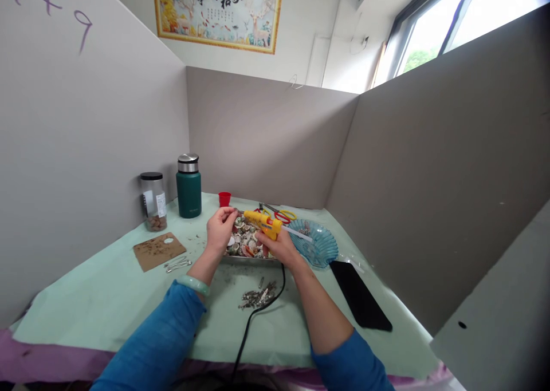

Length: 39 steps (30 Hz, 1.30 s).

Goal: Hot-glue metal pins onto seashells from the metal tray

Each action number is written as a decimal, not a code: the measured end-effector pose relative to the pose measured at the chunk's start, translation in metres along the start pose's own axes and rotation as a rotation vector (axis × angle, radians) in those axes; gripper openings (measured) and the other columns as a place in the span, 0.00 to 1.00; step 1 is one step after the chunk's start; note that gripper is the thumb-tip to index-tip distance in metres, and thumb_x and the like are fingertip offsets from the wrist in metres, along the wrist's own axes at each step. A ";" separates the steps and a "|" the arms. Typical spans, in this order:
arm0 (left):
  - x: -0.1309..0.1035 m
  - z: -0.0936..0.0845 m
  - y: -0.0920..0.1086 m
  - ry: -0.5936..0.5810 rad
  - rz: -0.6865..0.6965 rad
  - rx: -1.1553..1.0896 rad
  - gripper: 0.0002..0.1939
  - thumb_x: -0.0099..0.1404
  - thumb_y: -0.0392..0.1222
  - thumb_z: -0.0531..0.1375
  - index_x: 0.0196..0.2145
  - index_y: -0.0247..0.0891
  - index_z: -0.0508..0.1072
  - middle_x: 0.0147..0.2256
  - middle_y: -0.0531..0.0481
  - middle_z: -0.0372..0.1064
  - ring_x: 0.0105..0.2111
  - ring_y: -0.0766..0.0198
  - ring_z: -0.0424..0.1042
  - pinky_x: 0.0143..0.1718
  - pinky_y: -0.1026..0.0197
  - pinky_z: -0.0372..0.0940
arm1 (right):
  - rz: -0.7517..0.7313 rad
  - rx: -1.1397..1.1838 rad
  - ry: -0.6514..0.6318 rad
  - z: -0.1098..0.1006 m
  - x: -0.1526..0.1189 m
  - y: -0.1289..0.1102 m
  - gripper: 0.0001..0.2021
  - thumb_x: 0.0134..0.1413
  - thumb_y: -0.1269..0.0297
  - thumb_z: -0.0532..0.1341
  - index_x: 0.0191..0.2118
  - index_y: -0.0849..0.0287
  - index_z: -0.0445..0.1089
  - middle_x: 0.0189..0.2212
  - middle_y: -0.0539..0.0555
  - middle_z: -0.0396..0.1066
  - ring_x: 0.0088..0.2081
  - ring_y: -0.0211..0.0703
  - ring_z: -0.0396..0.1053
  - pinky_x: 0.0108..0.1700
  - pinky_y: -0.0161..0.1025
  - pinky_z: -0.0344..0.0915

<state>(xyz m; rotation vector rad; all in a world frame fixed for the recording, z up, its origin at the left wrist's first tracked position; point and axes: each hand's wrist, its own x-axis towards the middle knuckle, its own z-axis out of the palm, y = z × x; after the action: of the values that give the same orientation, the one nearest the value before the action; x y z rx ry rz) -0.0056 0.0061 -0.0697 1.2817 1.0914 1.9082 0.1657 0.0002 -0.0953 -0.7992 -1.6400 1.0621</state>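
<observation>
A: Left hand?
B: Raised over the near-left part of the metal tray. Thumb and fingers pinching a small piece, too tiny to identify, at the nozzle of the glue gun.
A: Right hand?
B: Fingers wrapped round the yellow glue gun, above the tray; nozzle points left, clear stick out the back. Black cord runs to the near edge of the bench.
A: In the tray?
B: Mixed shells. Nearer, loose pile of metal clips.
A: Right side?
B: Blue scalloped dish; black flat slab nearer. Scissors beyond the tray.
A: Left?
B: Brown board, green bottle, lidded jar. Red cup, far side.
</observation>
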 end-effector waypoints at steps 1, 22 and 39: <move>0.000 0.000 0.000 -0.005 0.002 0.006 0.17 0.51 0.51 0.65 0.31 0.36 0.70 0.28 0.48 0.73 0.24 0.66 0.68 0.22 0.66 0.63 | 0.000 0.000 0.000 0.000 0.000 0.000 0.16 0.48 0.51 0.64 0.33 0.59 0.68 0.21 0.48 0.67 0.15 0.32 0.60 0.17 0.32 0.58; 0.002 -0.001 -0.006 -0.021 0.024 0.008 0.17 0.51 0.50 0.65 0.32 0.35 0.71 0.28 0.48 0.73 0.25 0.65 0.69 0.21 0.67 0.62 | 0.014 -0.019 -0.008 -0.002 0.003 0.003 0.15 0.48 0.53 0.64 0.34 0.60 0.67 0.21 0.48 0.67 0.15 0.31 0.61 0.16 0.30 0.59; 0.003 -0.001 -0.004 -0.008 0.014 -0.015 0.18 0.49 0.52 0.65 0.31 0.36 0.70 0.28 0.48 0.73 0.24 0.65 0.68 0.21 0.66 0.62 | 0.009 -0.017 -0.016 -0.002 0.003 0.007 0.16 0.48 0.52 0.64 0.36 0.60 0.67 0.22 0.48 0.67 0.15 0.32 0.61 0.16 0.30 0.59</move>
<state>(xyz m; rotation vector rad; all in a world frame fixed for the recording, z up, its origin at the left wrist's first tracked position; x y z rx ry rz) -0.0071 0.0104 -0.0723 1.2909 1.0642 1.9160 0.1668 0.0064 -0.0999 -0.8122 -1.6621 1.0647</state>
